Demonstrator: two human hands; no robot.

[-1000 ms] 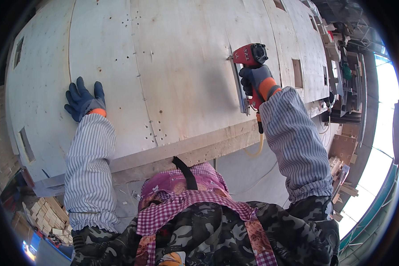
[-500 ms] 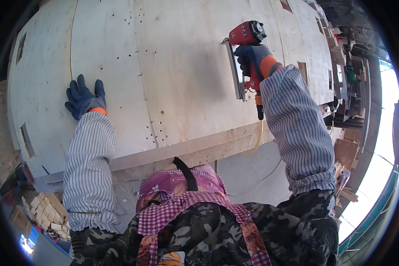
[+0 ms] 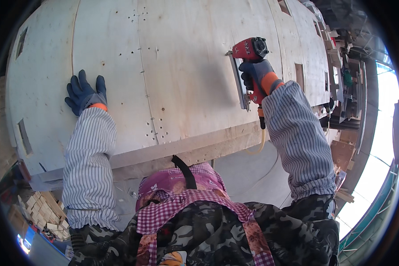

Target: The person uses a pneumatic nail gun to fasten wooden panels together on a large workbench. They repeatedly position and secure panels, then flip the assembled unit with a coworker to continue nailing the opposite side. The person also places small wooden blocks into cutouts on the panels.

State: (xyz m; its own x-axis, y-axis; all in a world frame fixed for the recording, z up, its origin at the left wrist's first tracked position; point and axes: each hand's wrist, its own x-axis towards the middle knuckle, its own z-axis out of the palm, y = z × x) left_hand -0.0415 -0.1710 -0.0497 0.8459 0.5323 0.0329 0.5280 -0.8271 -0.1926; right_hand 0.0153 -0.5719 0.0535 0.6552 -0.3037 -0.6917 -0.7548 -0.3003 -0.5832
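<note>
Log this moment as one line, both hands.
left hand: spread on wooden board | right hand: gripping red nail gun | hose: attached below gun handle

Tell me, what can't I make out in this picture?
All in the head view:
Any trigger on the red tool: hidden by the right hand.
The palm of the left hand: turned down, hidden by the hand's back.
The wooden panel's far edge: cut off by the picture's top edge.
</note>
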